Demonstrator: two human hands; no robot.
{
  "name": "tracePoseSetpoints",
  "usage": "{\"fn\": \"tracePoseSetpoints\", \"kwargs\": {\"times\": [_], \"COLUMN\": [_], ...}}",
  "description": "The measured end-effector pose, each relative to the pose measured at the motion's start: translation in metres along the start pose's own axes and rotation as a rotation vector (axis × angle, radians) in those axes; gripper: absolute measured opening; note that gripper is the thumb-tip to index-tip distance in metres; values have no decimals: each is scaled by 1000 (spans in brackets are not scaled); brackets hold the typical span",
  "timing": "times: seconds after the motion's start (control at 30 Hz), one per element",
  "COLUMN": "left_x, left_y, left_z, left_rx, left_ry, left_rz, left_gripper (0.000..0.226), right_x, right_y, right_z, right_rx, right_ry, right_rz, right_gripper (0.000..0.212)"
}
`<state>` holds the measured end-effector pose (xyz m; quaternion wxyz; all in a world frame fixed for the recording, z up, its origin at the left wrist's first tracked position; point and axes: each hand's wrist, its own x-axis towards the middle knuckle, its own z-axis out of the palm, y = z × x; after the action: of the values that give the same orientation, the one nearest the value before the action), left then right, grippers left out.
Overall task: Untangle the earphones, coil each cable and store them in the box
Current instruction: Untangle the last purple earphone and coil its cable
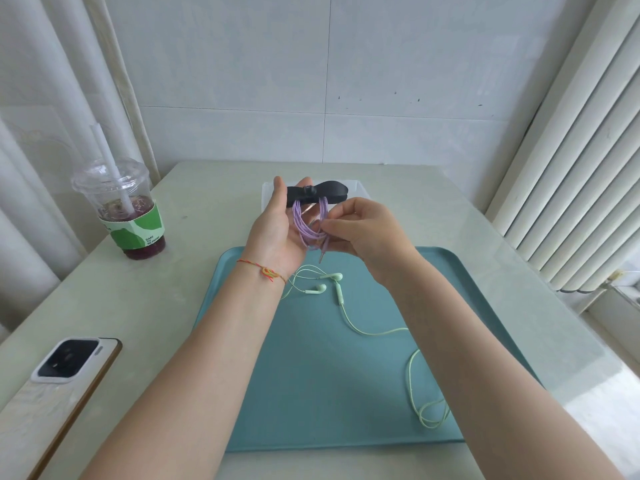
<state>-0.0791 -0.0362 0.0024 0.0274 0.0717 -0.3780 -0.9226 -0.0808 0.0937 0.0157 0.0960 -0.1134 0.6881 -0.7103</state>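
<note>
- Two bare forearms reach forward over the tray (pixel 263 393), both hands raised above its far edge.
- The left hand (pixel 275 233) is turned palm up with fingers pointing away; its thumb and fingers hold one end of a black strap (pixel 323 195), which runs across to the right, with the coil of the purple earphones (pixel 308 225) looped in it.
- The purple coil hangs down from the strap in front of the left palm, and its plug (pixel 322 255) dangles below, above the tray.
- The right hand (pixel 363 228) is held palm down, its fingertips curled in and pinching the strands of the purple coil on the right side.
- A red and yellow string bracelet (pixel 268 271) circles the left wrist.
- The teal tray lies on the pale table (pixel 173 271); in it the green earphones (pixel 337 292) lie uncoiled, buds near the left wrist, cable trailing to a loose loop at the near right corner.
- A clear box (pixel 360 188) sits on the table just beyond the tray, mostly hidden by the hands; its contents cannot be seen.
- A plastic cup (pixel 130 209) with a straw, a green sleeve and dark drink stands at far left.
- A phone (pixel 59 393) lies face down at near left.
</note>
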Motion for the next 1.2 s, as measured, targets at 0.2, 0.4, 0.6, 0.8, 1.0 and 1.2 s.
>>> {"fn": "tracePoseSetpoints", "kwargs": {"times": [0.2, 0.4, 0.6, 0.8, 1.0, 1.2], "left_x": [-2, -1, 2, -1, -4, 2], "left_y": [0, 0, 0, 2, 6, 20], "left_z": [2, 2, -1, -1, -2, -5], "left_rx": [-17, -1, -10, 65, 198, 426], "left_ry": [-97, -150, -111, -110, -160, -110], "left_rz": [12, 35, 57, 34, 44, 102], "left_gripper": [51, 48, 48, 48, 48, 47], "right_x": [5, 3, 5, 6, 8, 22], "right_y": [2, 1, 0, -11, -22, -35], "right_z": [-5, -5, -11, -27, -34, -29], "right_rx": [-105, -84, -100, -181, -274, -393], "right_ry": [42, -19, -14, 10, -74, -61], "right_rz": [-3, -22, 38, -53, -77, -89], "right_gripper": [12, 5, 18, 24, 9, 10]}}
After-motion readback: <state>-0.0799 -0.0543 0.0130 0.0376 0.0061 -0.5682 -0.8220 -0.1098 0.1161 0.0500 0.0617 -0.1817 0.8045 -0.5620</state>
